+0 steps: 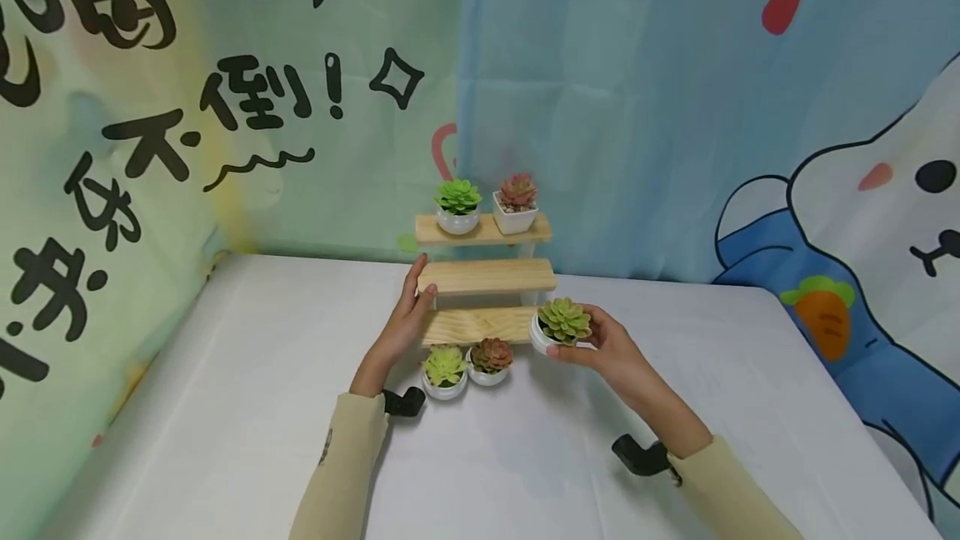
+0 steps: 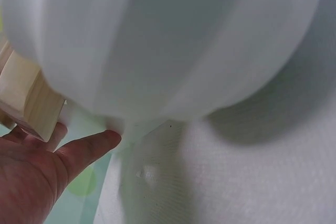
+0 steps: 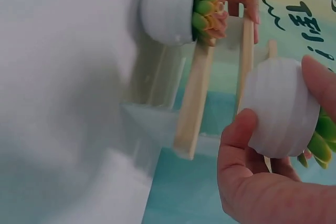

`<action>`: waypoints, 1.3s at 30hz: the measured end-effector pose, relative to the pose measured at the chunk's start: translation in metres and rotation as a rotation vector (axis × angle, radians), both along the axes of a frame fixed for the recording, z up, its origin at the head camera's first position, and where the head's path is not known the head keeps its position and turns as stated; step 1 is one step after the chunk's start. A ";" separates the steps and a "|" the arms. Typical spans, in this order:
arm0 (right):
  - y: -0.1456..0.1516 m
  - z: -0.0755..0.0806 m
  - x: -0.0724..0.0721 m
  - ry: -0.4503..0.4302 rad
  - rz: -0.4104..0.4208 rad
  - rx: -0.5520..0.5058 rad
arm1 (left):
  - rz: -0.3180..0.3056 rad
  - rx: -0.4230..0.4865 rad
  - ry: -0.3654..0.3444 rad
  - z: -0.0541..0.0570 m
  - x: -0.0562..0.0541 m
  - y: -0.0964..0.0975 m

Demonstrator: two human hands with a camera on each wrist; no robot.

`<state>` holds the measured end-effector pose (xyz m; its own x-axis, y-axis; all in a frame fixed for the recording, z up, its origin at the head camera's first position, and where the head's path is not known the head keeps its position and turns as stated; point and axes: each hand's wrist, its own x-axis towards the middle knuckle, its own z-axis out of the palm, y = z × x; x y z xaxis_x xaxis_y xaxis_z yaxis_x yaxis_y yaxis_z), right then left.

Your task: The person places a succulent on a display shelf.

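Observation:
My right hand (image 1: 611,348) grips a white ribbed pot (image 3: 281,108) holding a green succulent (image 1: 564,321), raised by the right end of a three-tier wooden shelf stand's lowest board (image 1: 480,327). The thumb and fingers lie around the pot. My left hand (image 1: 405,315) holds the left end of the middle board (image 1: 487,277), with fingers on either side of it. Before the stand are a potted yellow-green succulent (image 1: 444,367) and a potted reddish succulent (image 1: 491,355). A white pot (image 2: 157,40) fills much of the left wrist view.
On the top board (image 1: 482,230) stand a bright green succulent in a round pot (image 1: 458,207) and a reddish one in a square pot (image 1: 515,205). A white cloth (image 1: 247,407) covers the table. Printed curtains (image 1: 600,107) hang behind it.

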<state>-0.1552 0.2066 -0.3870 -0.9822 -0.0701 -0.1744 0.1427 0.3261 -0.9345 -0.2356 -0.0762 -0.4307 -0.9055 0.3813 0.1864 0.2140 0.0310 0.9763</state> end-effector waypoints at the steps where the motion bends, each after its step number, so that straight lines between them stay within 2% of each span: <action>1: -0.002 0.001 -0.001 -0.001 -0.002 -0.004 | -0.001 -0.001 -0.003 -0.001 0.000 0.000; 19: -0.034 0.012 -0.038 0.010 -0.008 -0.145 | -0.008 0.016 -0.009 -0.011 0.000 0.003; 27: -0.049 0.014 -0.062 -0.003 -0.007 -0.123 | -0.009 0.011 -0.010 -0.008 0.000 0.000; 34: -0.065 0.017 -0.082 0.011 0.000 -0.088 | 0.026 0.009 0.020 -0.033 -0.021 0.001; 39: -0.071 0.016 -0.090 0.022 -0.013 -0.077 | 0.036 0.001 0.043 -0.034 -0.025 -0.001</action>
<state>-0.2451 0.1354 -0.3713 -0.9866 -0.0695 -0.1475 0.1257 0.2514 -0.9597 -0.2604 -0.0777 -0.4645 -0.9099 0.3481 0.2256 0.2543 0.0385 0.9664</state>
